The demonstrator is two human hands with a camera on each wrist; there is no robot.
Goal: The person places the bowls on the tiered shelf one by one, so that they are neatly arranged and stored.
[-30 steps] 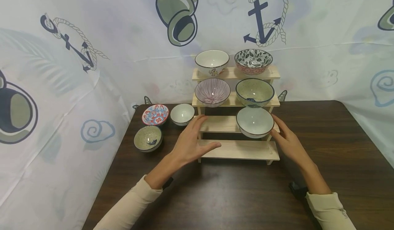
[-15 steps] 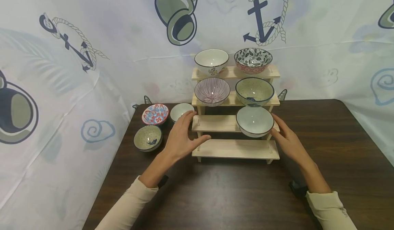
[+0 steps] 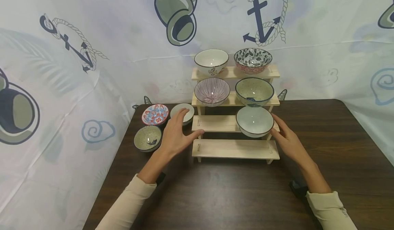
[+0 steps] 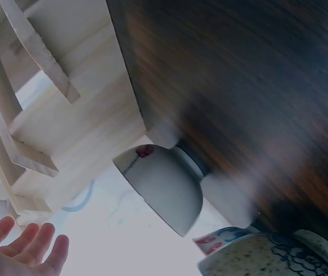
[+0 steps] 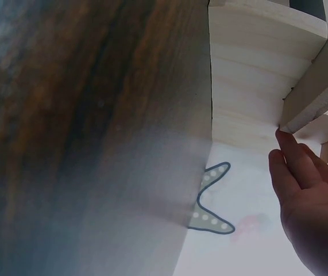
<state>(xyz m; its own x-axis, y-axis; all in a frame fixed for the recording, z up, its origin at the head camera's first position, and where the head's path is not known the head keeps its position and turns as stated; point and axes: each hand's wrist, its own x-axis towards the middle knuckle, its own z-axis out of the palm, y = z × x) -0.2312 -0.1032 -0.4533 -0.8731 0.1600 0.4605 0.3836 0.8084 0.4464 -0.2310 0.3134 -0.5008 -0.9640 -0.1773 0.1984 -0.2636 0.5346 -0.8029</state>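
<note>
Currently, L hand point(image 3: 173, 136) nr sm. white bowl point(image 4: 166, 185), R hand point(image 3: 289, 143) by lg. white bowl point(image 3: 254, 120), both hands spread.

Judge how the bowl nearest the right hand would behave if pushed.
The bowl looks glossy and ceramic, so probably fragile and perhaps slippery. Nudged frontward, it might tip, since its front appears to overhang the shelf.
</note>
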